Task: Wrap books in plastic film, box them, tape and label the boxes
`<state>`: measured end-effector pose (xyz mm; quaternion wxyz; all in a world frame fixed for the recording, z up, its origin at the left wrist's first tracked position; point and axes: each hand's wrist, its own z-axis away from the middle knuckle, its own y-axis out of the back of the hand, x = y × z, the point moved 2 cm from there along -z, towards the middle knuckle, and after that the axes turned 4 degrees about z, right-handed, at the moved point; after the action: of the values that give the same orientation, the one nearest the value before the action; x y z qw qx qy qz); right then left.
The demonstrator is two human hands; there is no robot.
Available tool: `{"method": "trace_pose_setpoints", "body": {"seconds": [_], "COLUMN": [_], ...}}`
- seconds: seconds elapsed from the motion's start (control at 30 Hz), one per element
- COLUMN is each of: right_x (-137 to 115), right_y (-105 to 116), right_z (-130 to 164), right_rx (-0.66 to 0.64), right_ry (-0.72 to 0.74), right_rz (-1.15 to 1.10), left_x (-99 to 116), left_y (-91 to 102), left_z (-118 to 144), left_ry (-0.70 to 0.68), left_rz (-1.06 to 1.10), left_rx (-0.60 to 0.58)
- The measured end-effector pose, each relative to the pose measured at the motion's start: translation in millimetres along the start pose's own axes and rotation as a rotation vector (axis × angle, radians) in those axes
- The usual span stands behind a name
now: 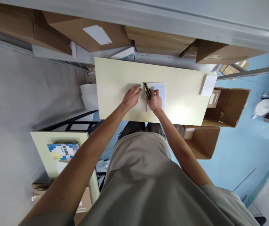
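Right now I see my right hand (155, 99) curled shut around a black-and-yellow utility knife (147, 90), its tip angled up toward the left edge of a white sheet (159, 94) lying flat under that hand. My left hand (131, 98) rests just beside the knife, fingers spread flat on the pale table (183, 100), holding nothing. At the table's far right edge sits a small white block (208, 85).

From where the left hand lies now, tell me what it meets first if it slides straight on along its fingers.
Probably the black-and-yellow knife in the right hand; the left hand points right at it.
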<state>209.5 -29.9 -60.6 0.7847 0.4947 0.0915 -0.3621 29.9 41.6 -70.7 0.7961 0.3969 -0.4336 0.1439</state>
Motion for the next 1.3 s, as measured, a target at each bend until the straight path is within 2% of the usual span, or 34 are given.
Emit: {"method": "trace_pose_setpoints", "body": {"seconds": [0.2,0.43,0.7,0.97,1.3], "right_x": [-17.0,-37.8,-58.6,-66.9,-70.8], "right_y": [-1.9,-1.7,8.5,11.1,11.5], "right_z": [2.7,6.5,19.4,33.8,69.1], "right_rx": [-0.005,-0.014,-0.065,-0.107,-0.166], "right_ry": [-0.05,-0.082,-0.11,-0.109,-0.119], "right_rz": [0.066,0.126,0.381,0.452,0.53], "left_x": [-2.7,-2.0,1.4,-6.0,-9.5], "left_y": [3.3,5.6,10.7,6.7,-1.6], "left_z": [-1.6,-5.1,-8.3,-10.4,-12.1], "left_ry": [-0.031,-0.041,-0.114,-0.144,-0.127], "left_rz": [-0.052,-0.005,-0.38,-0.338,-0.329], "left_rx": [-0.05,-0.034,-0.176,-0.135,-0.11]}}
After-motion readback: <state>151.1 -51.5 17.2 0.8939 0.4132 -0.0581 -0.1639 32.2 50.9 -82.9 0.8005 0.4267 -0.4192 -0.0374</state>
